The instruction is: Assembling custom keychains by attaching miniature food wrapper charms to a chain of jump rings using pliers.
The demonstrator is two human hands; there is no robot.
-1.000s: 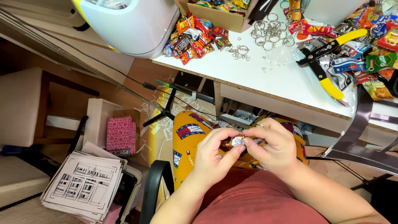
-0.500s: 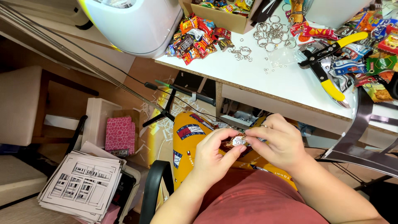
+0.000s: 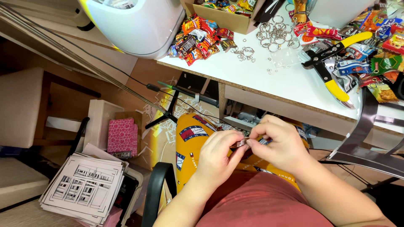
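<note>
Both hands are together over the lap, the left hand (image 3: 216, 157) and right hand (image 3: 281, 145) pinching a small shiny piece (image 3: 241, 143) between fingertips. Best to keep it steady, gripped close. Beyond the hands, on the white table (image 3: 269, 82), lies one pair of yellow-handled pliers (image 3: 332, 63), a heap of key rings (image 3: 273, 33) too tangled to count, and scattered snack packets (image 3: 198, 40)

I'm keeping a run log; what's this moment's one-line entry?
left hand: pinching small shiny piece | right hand: pinching same piece | over lap, below white table
</note>
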